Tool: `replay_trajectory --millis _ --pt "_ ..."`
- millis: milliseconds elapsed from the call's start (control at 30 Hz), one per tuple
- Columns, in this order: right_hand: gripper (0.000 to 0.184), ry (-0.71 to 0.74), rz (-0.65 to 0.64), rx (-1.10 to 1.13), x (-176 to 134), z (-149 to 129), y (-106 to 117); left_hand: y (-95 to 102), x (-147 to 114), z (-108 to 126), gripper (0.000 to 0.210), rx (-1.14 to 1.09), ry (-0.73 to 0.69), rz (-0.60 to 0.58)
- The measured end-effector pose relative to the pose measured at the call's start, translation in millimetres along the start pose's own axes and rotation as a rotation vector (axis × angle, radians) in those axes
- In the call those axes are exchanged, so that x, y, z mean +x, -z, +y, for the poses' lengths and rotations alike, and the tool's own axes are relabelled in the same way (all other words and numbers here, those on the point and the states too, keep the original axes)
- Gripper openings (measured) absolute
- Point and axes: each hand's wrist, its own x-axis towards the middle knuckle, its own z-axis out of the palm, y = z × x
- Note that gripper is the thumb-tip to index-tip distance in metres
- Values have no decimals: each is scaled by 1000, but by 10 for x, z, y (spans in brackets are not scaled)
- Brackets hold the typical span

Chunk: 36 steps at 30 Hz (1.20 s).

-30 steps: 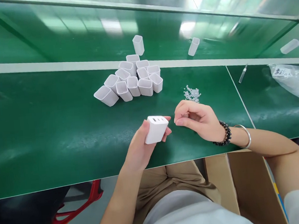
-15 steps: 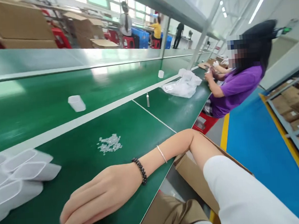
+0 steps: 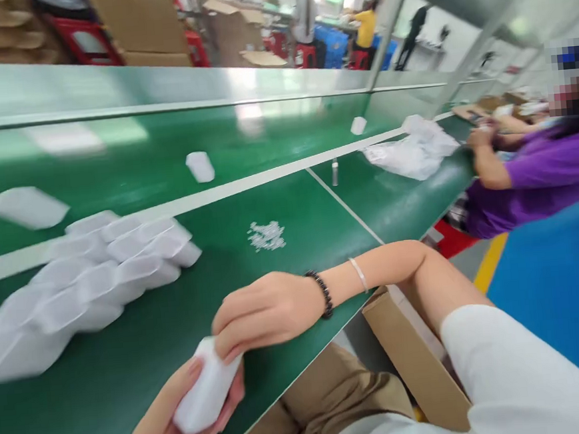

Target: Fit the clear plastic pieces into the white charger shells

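A white faceted plastic housing (image 3: 207, 390) is gripped by my left hand (image 3: 169, 407), thumb along its upper face and fingers beneath. My right hand (image 3: 271, 312), wearing a black bead bracelet (image 3: 320, 293), has its fingers bent over the far end of the same housing; its fingertips are partly hidden. Left of my hands, several similar white hollow housings (image 3: 148, 271) lie close together with their openings up. Beyond my right hand sits a small pile of tiny clear or whitish parts (image 3: 267, 235) on the green tabletop (image 3: 188, 332).
More white housings (image 3: 200, 166) stand past the pale dividing strip (image 3: 266, 177). A small tube (image 3: 335, 172) and a crumpled plastic bag (image 3: 409, 151) are to the right. A cardboard box (image 3: 416, 361) is beside my lap. A co-worker in purple (image 3: 556, 162) sits farther right.
The view has swung left, so more housings show. My left hand and the housing it holds have come into fuller view, with my right hand at the housing's far end.
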Motion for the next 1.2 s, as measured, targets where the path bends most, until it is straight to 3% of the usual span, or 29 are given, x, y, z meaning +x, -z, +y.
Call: replay_trajectory --millis 33,100,167,300,567,1200 --pt "33 -1 47 51 -5 -23 -1 197 -101 -42 37 -43 8 -6" --pt "29 -4 200 167 -7 -51 4 443 -254 -105 37 -142 7 -224" --pt "20 -25 300 273 6 -63 18 524 -286 -139 41 -235 -54 -380" --pt "12 -37 309 331 44 -105 68 523 -179 -168 41 -307 -132 -501" --pt "11 -42 294 299 75 -152 102 543 -186 -190 40 -338 -153 -577" --pt "9 -40 322 303 75 -160 85 538 -187 -183 41 -362 -146 -602"
